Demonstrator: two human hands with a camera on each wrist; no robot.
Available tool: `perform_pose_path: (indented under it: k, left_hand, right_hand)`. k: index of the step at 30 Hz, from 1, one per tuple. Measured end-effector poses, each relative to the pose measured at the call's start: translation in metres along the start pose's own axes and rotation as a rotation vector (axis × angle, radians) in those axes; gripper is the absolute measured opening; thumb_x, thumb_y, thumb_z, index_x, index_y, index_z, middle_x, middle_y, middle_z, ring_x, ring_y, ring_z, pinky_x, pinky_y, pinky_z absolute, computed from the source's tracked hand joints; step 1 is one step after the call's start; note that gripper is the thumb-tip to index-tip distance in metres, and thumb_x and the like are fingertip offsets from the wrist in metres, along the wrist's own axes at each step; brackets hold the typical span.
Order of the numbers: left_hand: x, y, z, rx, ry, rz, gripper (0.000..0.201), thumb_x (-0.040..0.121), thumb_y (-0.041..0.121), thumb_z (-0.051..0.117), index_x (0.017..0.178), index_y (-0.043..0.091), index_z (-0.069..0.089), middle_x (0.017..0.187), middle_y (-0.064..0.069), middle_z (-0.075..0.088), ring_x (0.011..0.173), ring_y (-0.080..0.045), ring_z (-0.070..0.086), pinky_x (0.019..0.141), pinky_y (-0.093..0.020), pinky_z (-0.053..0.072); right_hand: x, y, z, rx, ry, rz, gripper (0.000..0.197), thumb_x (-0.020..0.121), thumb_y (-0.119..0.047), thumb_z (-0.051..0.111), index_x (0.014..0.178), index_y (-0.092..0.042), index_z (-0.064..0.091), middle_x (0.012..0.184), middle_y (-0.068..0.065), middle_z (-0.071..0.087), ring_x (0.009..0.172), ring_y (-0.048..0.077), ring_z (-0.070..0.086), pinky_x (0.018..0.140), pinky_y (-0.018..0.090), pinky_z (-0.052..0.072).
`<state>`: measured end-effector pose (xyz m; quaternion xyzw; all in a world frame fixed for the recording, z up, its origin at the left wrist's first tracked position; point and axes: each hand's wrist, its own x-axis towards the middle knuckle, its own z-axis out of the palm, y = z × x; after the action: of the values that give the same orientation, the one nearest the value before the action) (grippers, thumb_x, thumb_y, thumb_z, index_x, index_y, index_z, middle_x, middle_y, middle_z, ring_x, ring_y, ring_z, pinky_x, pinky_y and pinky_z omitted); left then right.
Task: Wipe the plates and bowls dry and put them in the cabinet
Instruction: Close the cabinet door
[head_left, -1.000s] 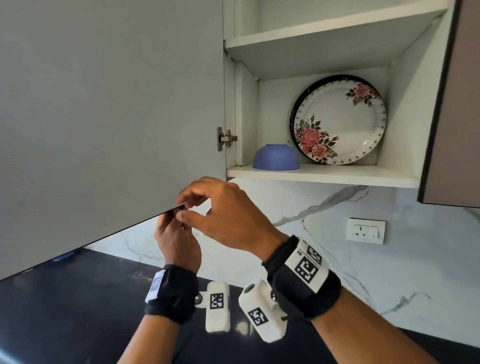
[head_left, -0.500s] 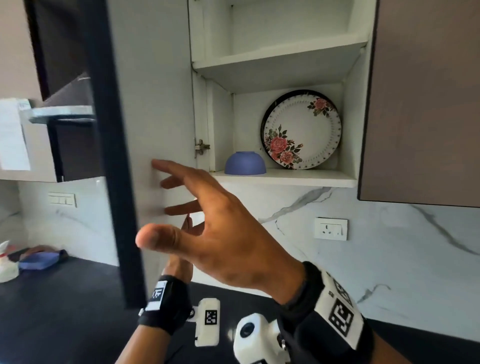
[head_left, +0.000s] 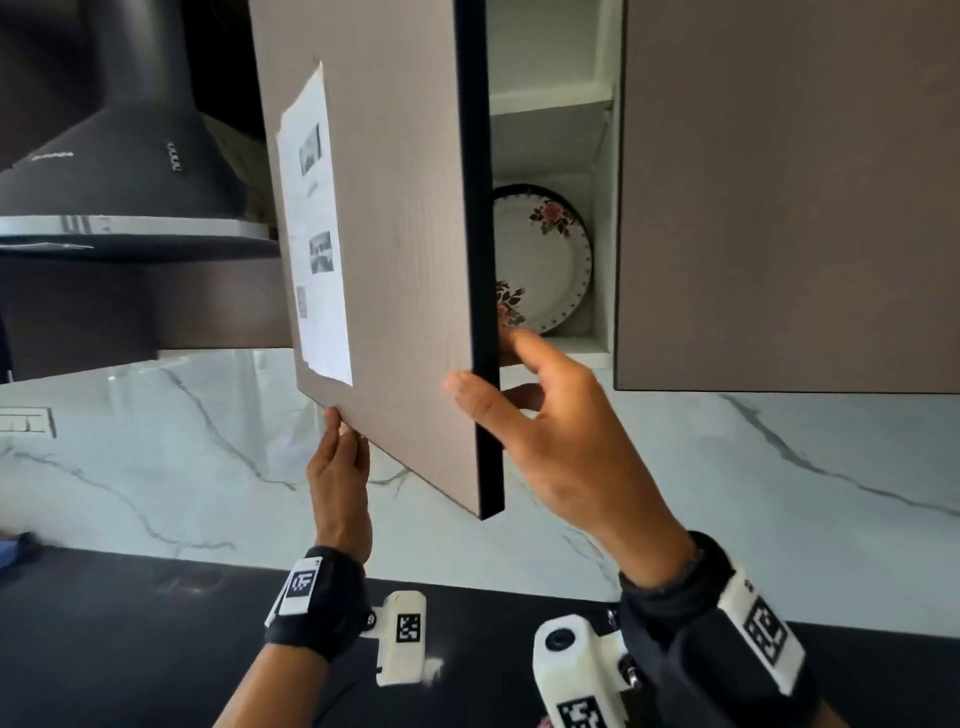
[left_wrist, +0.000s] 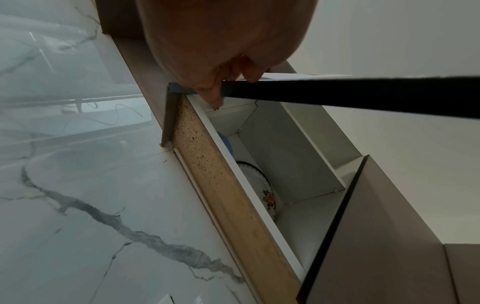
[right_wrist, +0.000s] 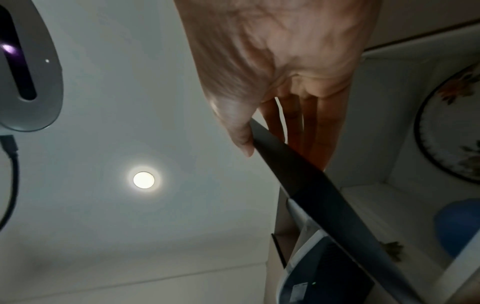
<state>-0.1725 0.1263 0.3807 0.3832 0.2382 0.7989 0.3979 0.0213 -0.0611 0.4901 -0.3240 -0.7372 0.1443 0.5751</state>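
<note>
We swing a stiff, light cabinet door (head_left: 405, 249) by its edges.
Our right hand (head_left: 561, 441) pinches the dark front edge, thumb outside; our left hand (head_left: 340, 483) holds the bottom edge; the breakable plate (head_left: 540, 260) stands inside.

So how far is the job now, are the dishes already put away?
Done, it seems: a plate leans against the cabinet's back wall and a blue bowl sits on the same shelf. In hand: the right hand grips the door at its dark edge, and the left hand holds its bottom edge; the door is partly closed. Left: shutting it fully. No other dishes show in these views.
</note>
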Motion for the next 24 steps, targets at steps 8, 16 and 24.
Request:
perform_pose_path:
  k: [8, 16, 24]
  left_hand:
    - [0.000, -0.013, 0.017, 0.242, -0.106, -0.002, 0.079, 0.097, 0.057, 0.053, 0.164, 0.025, 0.024, 0.171, 0.006, 0.024, 0.158, -0.016, 0.022, 0.130, -0.041, 0.018]
    - [0.000, -0.036, 0.044, 0.407, -0.088, 0.017, 0.070, 0.110, 0.039, 0.047, 0.167, 0.031, 0.008, 0.172, 0.022, 0.004, 0.154, 0.000, 0.021, 0.126, -0.029, 0.017]
    - [0.013, -0.059, 0.069, 0.463, -0.084, 0.016, 0.078, 0.108, 0.043, 0.049, 0.166, 0.034, -0.002, 0.171, 0.026, -0.010, 0.157, -0.011, 0.025, 0.127, -0.044, 0.027]
  right_hand:
    - [0.005, 0.041, -0.034, -0.047, 0.333, 0.018, 0.026, 0.082, -0.046, 0.079, 0.095, -0.027, 0.067, 0.085, -0.009, 0.073, 0.069, 0.008, 0.068, 0.066, 0.033, 0.057]
    - [0.026, 0.086, -0.059, -0.226, 0.551, 0.033, 0.022, 0.082, -0.043, 0.082, 0.084, -0.028, 0.066, 0.073, -0.007, 0.070, 0.069, 0.015, 0.069, 0.072, 0.048, 0.060]
    - [0.054, 0.125, -0.074, -0.500, 0.647, 0.066, 0.024, 0.089, -0.041, 0.074, 0.089, -0.018, 0.069, 0.071, -0.018, 0.062, 0.068, 0.005, 0.061, 0.068, 0.034, 0.053]
